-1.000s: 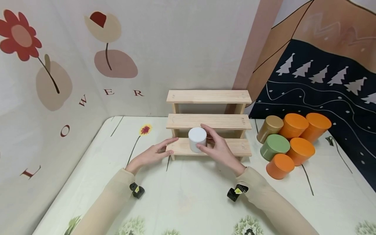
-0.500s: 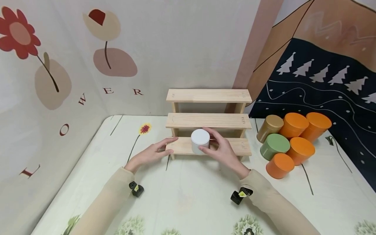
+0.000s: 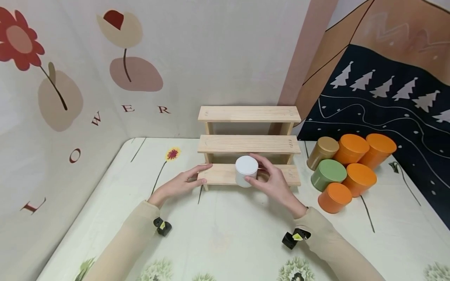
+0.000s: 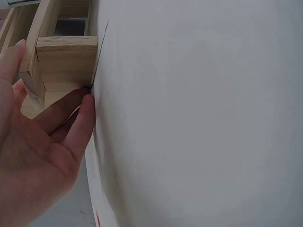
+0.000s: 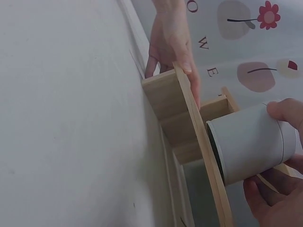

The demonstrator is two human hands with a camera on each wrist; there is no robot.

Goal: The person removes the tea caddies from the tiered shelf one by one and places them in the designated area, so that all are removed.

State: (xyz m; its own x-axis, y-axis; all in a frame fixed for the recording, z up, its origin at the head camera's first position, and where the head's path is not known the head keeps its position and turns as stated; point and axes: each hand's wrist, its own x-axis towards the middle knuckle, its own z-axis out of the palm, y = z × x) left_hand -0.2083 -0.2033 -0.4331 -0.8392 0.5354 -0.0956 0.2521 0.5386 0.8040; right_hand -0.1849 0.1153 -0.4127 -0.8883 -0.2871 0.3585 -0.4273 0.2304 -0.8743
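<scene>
A white lidded canister (image 3: 245, 171) stands at the bottom step of a three-step wooden shelf (image 3: 218, 174), right of the step's middle. My right hand (image 3: 272, 180) grips it from the right, thumb at the front and fingers behind. In the right wrist view, the canister (image 5: 248, 142) has its base against the board, with a dark gap or shadow along part of the rim. My left hand (image 3: 181, 184) holds the left end of that same step. Seen from the left wrist, the left hand's (image 4: 42, 151) thumb lies at the board and its other fingers bend round the end below.
On the table right of the shelf stand several canisters: a gold one (image 3: 323, 153), a green one (image 3: 328, 175) and orange ones (image 3: 335, 198). Printed cloth (image 3: 218, 50) hangs close behind the shelf. A flower-patterned cloth (image 3: 225, 230) covers the table.
My right hand has shifted the white canister to the right along the bottom step and slightly nearer to me. The left hand has stayed at the step's left end.
</scene>
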